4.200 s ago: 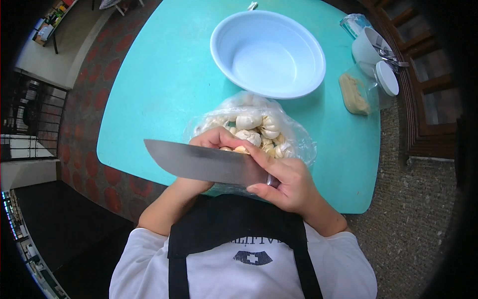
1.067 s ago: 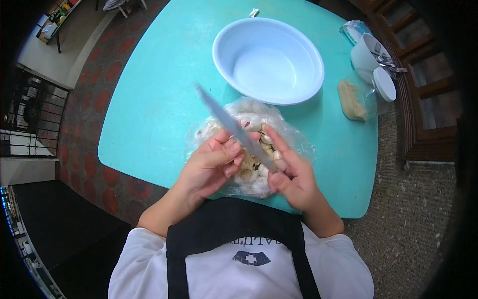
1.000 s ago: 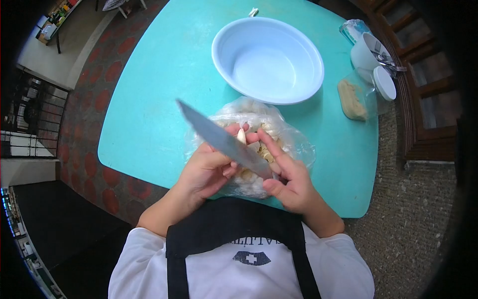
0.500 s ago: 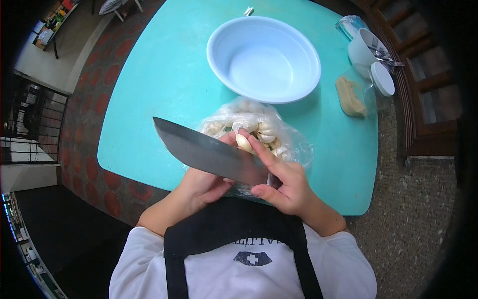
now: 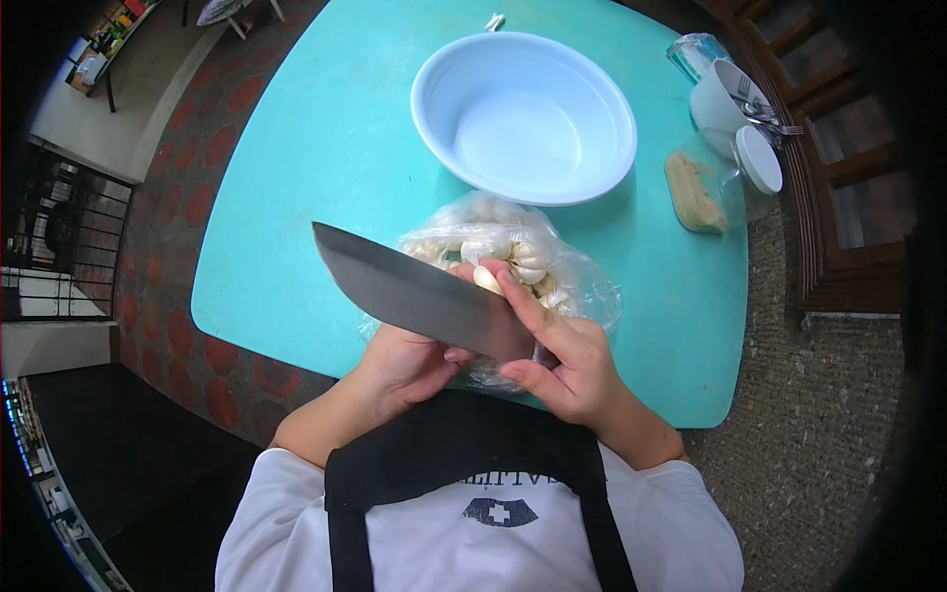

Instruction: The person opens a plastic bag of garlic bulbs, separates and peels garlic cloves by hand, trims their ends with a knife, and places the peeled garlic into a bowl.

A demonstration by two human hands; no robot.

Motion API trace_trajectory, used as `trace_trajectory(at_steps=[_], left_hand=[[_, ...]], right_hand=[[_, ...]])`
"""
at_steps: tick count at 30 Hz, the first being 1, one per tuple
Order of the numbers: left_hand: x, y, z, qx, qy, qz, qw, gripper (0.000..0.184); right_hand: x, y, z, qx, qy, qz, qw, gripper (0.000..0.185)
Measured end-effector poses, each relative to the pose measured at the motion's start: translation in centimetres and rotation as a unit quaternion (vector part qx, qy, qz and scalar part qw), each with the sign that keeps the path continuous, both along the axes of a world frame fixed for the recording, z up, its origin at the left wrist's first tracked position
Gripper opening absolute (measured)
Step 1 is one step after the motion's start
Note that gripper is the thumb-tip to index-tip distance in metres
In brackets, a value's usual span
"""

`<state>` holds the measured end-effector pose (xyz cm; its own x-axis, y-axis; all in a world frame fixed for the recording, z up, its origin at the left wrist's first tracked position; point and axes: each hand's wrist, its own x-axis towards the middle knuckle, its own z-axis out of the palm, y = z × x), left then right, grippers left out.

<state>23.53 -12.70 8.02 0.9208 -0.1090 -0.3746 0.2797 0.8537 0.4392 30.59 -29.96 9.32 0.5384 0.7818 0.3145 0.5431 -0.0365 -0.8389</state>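
Observation:
My right hand (image 5: 564,360) is closed on the handle end of a wide knife (image 5: 419,296), whose blade points up and to the left. A pale garlic clove (image 5: 487,280) shows just above the blade, between the fingertips of both hands. My left hand (image 5: 409,363) is partly hidden behind the blade, with its fingers closed around the clove. Beneath and beyond the hands lies a clear plastic bag (image 5: 592,281) with several garlic bulbs (image 5: 530,259). Beyond the bag stands a light blue basin (image 5: 523,118) with nothing in it.
The turquoise table (image 5: 296,217) carries a clear jar (image 5: 696,192) of pale paste lying on its side, with a white lid (image 5: 759,160). Behind it are a white bowl (image 5: 718,97) with forks and a plastic packet (image 5: 695,54). A small white item (image 5: 495,22) lies beyond the basin.
The blade, earlier steeply angled and seen narrow, has turned to show its broad side. My hands have come together around the clove. Since half a second ago the knife has barely shifted.

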Motion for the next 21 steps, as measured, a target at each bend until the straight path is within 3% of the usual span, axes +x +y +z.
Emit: trace_trajectory(at_steps=[5, 13, 15, 21], left_hand=[[0.0, 0.0, 0.4, 0.000, 0.005, 0.001, 1.000, 0.031], [0.1, 0.4, 0.4, 0.022, -0.033, -0.032, 0.999, 0.032], [0.0, 0.6, 0.1, 0.040, -0.037, -0.039, 0.998, 0.042], [0.1, 0.9, 0.8, 0.136, -0.064, -0.050, 0.987, 0.051]], right_hand=[[0.1, -0.2, -0.5, 0.023, 0.027, 0.010, 0.999, 0.063], [0.1, -1.3, 0.0, 0.011, 0.326, 0.056, 0.944, 0.048], [-0.1, -1.3, -0.1, 0.028, 0.386, 0.056, 0.920, 0.046], [-0.1, -1.0, -0.1, 0.037, 0.400, 0.066, 0.913, 0.046]])
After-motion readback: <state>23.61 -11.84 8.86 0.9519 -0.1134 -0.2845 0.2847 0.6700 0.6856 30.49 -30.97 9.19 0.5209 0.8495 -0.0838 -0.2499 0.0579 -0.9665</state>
